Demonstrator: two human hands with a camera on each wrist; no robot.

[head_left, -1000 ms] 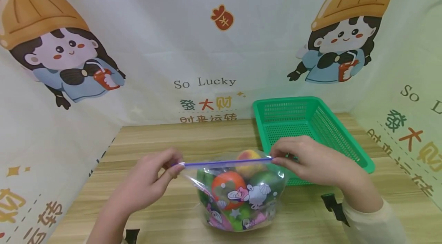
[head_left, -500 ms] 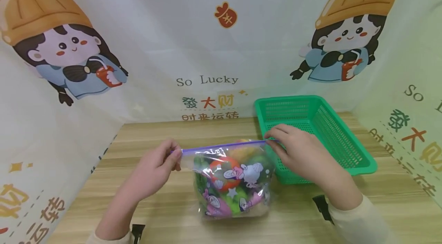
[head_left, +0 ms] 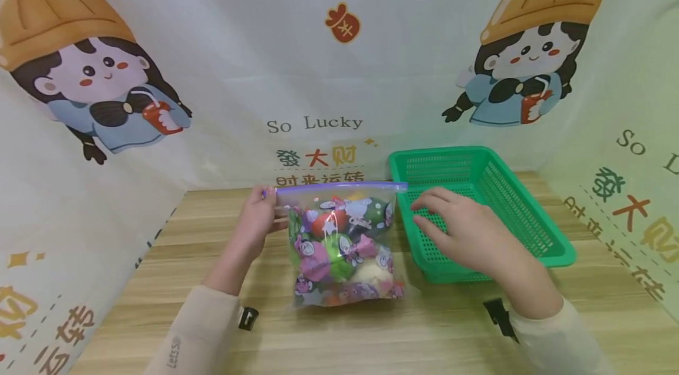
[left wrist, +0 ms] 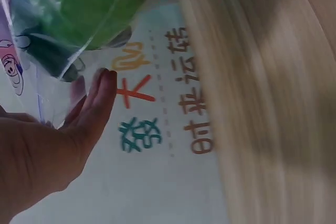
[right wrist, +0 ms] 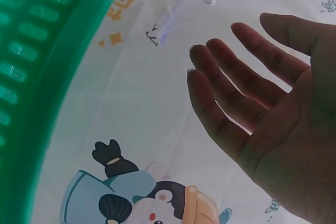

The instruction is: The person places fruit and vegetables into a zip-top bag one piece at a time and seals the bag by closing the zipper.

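Observation:
A clear zip bag (head_left: 345, 245) printed with pink and purple cartoon figures hangs from my left hand (head_left: 257, 210), full of toy fruit and vegetables in red, green, yellow and white. That hand pinches the left end of the bag's purple zip strip (head_left: 339, 187). The left wrist view shows a green piece (left wrist: 84, 9) inside the bag, close above my fingers. To the right of the bag, my right hand (head_left: 461, 233) is held over the basket's near left side, fingers spread and apart from the bag. The right wrist view shows nothing in that palm (right wrist: 283, 124).
A green plastic basket (head_left: 408, 233) with holed walls stands at the back right of the wooden table (head_left: 212, 275). A printed cloth (head_left: 239, 68) forms the back and sides around the table.
The left hand has raised the bag, so its printed front now faces up toward me. My right hand has let go of the zip strip's right end.

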